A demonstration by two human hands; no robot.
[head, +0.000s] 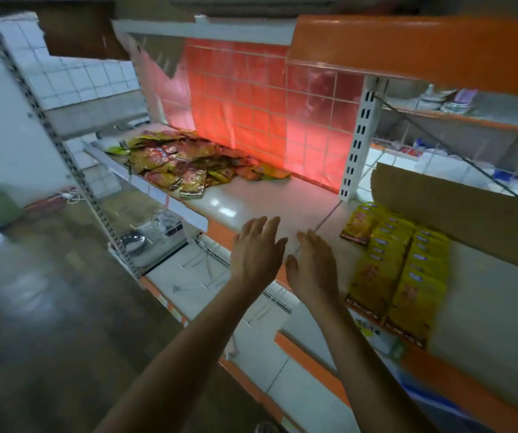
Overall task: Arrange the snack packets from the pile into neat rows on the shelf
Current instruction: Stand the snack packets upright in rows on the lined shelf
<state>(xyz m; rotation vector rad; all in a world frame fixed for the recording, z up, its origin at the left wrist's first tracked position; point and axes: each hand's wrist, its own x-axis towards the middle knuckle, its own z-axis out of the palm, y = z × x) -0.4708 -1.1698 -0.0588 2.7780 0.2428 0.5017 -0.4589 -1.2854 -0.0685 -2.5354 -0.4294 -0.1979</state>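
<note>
- The pile of snack packets [186, 164] lay heaped at the far left of the shelf [267, 195], against the red tiled wall.
- Neat rows of yellow packets [398, 276] sat at the right, reaching the shelf's front edge, just beside a sheet of cardboard [470, 220].
- The left hand [256, 251] and right hand [312, 270] hovered side by side over the bare stretch between pile and rows, fingers straight and spread, holding nothing.
- The step in hand looked like fetching another packet. The next move called for a reach left to the pile and a grip on a packet to carry to the rows.
</note>
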